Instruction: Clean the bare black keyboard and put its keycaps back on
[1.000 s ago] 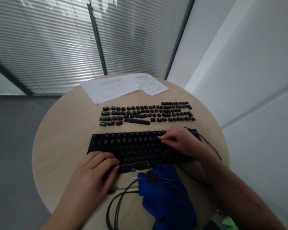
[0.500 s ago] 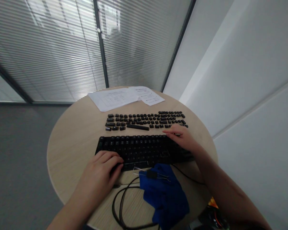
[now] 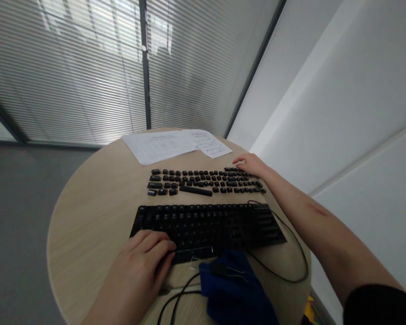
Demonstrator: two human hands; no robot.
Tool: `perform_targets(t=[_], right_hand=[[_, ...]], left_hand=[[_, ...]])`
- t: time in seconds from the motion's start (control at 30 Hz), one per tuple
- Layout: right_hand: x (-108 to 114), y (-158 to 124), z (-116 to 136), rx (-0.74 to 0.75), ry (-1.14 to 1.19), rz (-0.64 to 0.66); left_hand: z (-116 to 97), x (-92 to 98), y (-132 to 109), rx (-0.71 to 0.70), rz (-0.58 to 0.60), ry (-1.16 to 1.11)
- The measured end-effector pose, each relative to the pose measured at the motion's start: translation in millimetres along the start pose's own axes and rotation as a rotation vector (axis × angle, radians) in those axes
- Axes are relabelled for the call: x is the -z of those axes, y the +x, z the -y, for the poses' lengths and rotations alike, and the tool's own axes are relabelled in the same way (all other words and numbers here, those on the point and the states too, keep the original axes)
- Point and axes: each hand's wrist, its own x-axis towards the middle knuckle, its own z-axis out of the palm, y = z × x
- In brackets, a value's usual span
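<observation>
While the left hand (image 3: pixel 140 266) lies palm down on the near left edge of the black keyboard (image 3: pixel 216 221), fingers loosely spread and gripping nothing, the right hand (image 3: pixel 252 163) is stretched out to the far right end of the loose keycaps (image 3: pixel 196 178). Its fingers hover over or touch the back row there, and I cannot tell whether they pinch a cap or lie slack. The caps sit in tidy rows on the round table (image 3: pixel 88 212), just behind the keyboard and apart from it, with one long bar-shaped cap (image 3: pixel 195 191) in the front row. The keyboard lies square to the person, near the table's front edge (its key field looks dark and hard to read). Two paper sheets (image 3: pixel 162 146) overlap at the far rim, behind the caps. A blue cloth (image 3: pixel 237 298) lies bunched against the keyboard's near edge, and a thin wire puller (image 3: pixel 228 272) rests on it. A black cable (image 3: pixel 304 266) loops round the keyboard's right end.
</observation>
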Motion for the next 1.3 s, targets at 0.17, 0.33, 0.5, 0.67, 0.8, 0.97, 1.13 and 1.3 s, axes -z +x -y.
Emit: perform_targets(t=[0.17, 0.33, 0.5, 0.67, 0.8, 0.97, 1.13, 1.3], right_hand=[[-14.1, 31.2, -1.4, 0.009, -0.061, 0.169], [-28.6, 40.3, 1.0, 0.041, -0.052, 0.246], [-28.5, 38.7, 8.3, 0.050, -0.001, 0.196], [6.4, 6.8, 18.1, 0.083, 0.070, 0.051], [31.3, -67.8, 33.0, 0.245, 0.202, -0.169], [10.4, -164.1, 63.9, 0.327, 0.242, -0.231], [-23.9, -187.3, 77.9, 0.268, 0.279, -0.260], [-28.8, -185.6, 77.3, 0.267, 0.306, -0.272]], left_hand=[[0.0, -0.4, 0.9, -0.033, -0.034, -0.007], [-0.2, -0.7, 1.0, -0.039, -0.051, 0.008], [1.3, -0.2, 1.7, -0.053, -0.040, 0.024], [4.3, -0.6, 2.6, -0.072, -0.042, 0.014], [6.8, -1.6, 1.6, -0.068, -0.024, 0.023], [4.5, 1.2, 4.9, -0.061, -0.014, 0.024], [4.7, 2.4, 1.2, -0.020, 0.051, 0.041], [10.9, 1.4, -10.7, 0.038, 0.128, 0.049]])
